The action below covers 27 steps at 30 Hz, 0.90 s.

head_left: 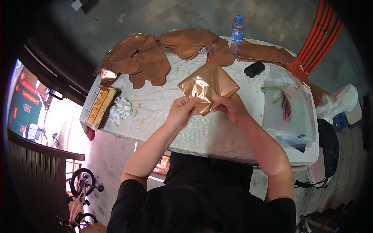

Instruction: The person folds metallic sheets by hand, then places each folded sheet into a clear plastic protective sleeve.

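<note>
A shiny copper-gold foil sheet (210,80), roughly a square turned corner-first, is held above the middle of the table. My left hand (182,110) pinches it near its closest corner, thumb on top. On the other side of that corner, my right hand (233,106) grips the foil between thumb and fingers. The fingers underneath are partly hidden by the sheet. Beyond it lie brown-copper cut-out pieces (194,40), with another brown stack (145,58) to the left and a flat brown pile (264,52) to the right.
On the white-covered table (186,134) are a water bottle (237,30), a black object (255,69), clear plastic sheets (278,112), white curled ties (121,110) and a yellow box (100,106). Red tubes (320,37) rise at the back right. A small bicycle (79,200) stands on the floor.
</note>
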Motion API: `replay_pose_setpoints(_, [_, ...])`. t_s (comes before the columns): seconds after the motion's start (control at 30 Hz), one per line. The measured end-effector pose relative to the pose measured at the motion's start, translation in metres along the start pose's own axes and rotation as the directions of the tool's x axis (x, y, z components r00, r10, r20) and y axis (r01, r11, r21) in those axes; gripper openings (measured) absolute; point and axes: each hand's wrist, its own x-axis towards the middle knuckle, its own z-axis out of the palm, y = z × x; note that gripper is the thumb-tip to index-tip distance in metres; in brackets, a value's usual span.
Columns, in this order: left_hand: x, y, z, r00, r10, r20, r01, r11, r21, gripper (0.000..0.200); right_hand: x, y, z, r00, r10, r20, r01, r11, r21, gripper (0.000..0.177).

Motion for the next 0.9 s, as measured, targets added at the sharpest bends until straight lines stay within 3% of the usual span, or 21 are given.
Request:
replay_pose_setpoints(0.1, [-0.005, 0.007, 0.006, 0.996, -0.087, -0.018, 0.086, 0.996, -0.027, 0.016, -0.001, 0.003, 0.006, 0.992, -0.106, -0.065, 0.108, 0.994, 0.027, 0.04])
replay_pose_setpoints(0.17, [0.001, 0.003, -0.021, 0.999, -0.046, -0.011, 0.046, 0.999, -0.018, 0.018, 0.003, 0.004, -0.005, 0.996, -0.083, -0.016, 0.083, 0.996, -0.03, 0.04])
replay_pose_setpoints(0.23, [-0.011, 0.024, -0.033, 0.983, 0.177, 0.043, -0.179, 0.983, 0.044, 0.028, 0.006, 0.005, -0.01, 0.994, -0.046, -0.094, 0.041, 0.998, -0.052, 0.048])
replay_pose_setpoints(0.27, [-0.022, 0.044, -0.044, 0.967, 0.25, -0.059, -0.211, 0.903, 0.374, 0.031, 0.007, 0.007, -0.01, 0.997, -0.043, -0.06, 0.04, 0.998, -0.051, 0.048])
replay_pose_setpoints(0.33, [-0.038, 0.07, -0.082, 0.872, 0.469, -0.139, -0.162, 0.546, 0.822, 0.029, 0.008, 0.01, -0.01, 0.986, -0.086, -0.144, 0.076, 0.994, -0.073, 0.039])
replay_pose_setpoints(0.37, [-0.041, 0.075, -0.115, 0.783, 0.605, -0.14, -0.116, 0.365, 0.924, 0.028, 0.008, 0.011, -0.009, 0.988, -0.086, -0.129, 0.077, 0.994, -0.071, 0.039])
replay_pose_setpoints(0.4, [-0.053, 0.091, -0.128, 0.721, 0.685, -0.103, 0.037, 0.111, 0.993, 0.03, 0.007, 0.012, -0.008, 0.989, -0.071, -0.13, 0.062, 0.995, -0.074, 0.038])
replay_pose_setpoints(0.43, [-0.061, 0.101, -0.15, 0.683, 0.706, -0.187, 0.194, 0.072, 0.978, 0.031, 0.007, 0.012, -0.009, 0.989, -0.056, -0.135, 0.046, 0.996, -0.077, 0.037])
replay_pose_setpoints(0.47, [-0.069, 0.109, -0.181, 0.66, 0.749, -0.056, 0.283, -0.179, 0.942, 0.028, 0.007, 0.012, -0.011, 0.993, -0.017, -0.114, 0.009, 0.998, -0.068, 0.039])
replay_pose_setpoints(0.5, [-0.079, 0.117, -0.201, 0.681, 0.729, -0.063, 0.411, -0.31, 0.858, 0.025, 0.007, 0.013, -0.012, 0.993, -0.017, -0.113, 0.01, 0.998, -0.065, 0.039])
replay_pose_setpoints(0.53, [-0.089, 0.119, -0.211, 0.667, 0.739, -0.093, 0.484, -0.336, 0.808, 0.022, 0.008, 0.014, -0.013, 0.993, -0.018, -0.121, 0.009, 0.997, -0.071, 0.038])
replay_pose_setpoints(0.67, [-0.096, 0.111, -0.245, 0.676, 0.729, -0.113, 0.496, -0.336, 0.801, 0.019, 0.01, 0.015, -0.014, 0.991, -0.024, -0.129, 0.013, 0.997, -0.08, 0.034])
replay_pose_setpoints(0.8, [-0.092, 0.115, -0.235, 0.675, 0.72, -0.163, 0.538, -0.328, 0.776, 0.019, 0.012, 0.017, -0.018, 0.994, -0.005, -0.106, -0.004, 0.996, -0.086, 0.031])
replay_pose_setpoints(0.9, [-0.089, 0.116, -0.236, 0.635, 0.767, -0.096, 0.495, -0.308, 0.812, 0.018, 0.011, 0.017, -0.015, 0.993, -0.021, -0.116, 0.014, 0.998, -0.061, 0.031])
